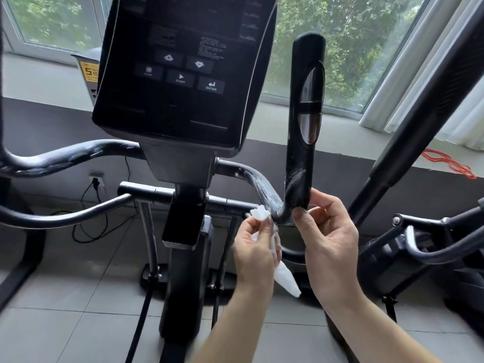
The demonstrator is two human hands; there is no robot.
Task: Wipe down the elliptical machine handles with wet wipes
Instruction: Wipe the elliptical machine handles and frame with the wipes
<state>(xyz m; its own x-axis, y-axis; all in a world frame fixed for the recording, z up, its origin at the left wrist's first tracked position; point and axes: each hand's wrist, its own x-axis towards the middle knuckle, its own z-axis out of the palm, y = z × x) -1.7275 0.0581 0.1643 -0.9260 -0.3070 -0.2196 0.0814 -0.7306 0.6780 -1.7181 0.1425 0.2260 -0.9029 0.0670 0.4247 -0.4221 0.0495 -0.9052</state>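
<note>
Clamped the left hand [255,247] grip on a bunched wet wipe [286,280] just left of the handle [298,158] bend, curled the right hand [330,242] grip round that bend; mid-wipe, seemingly, with the stem above the bend calling for an upward pass next.

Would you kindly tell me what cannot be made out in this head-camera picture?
- Small white print on the black console panel: head view, too small and blurred to read.
- The yellow label: mostly hidden behind the console.
- The crumpled white wet wipe: its middle is covered by the left hand.
- Fingertips of the right hand: behind the black upright handle.
</note>
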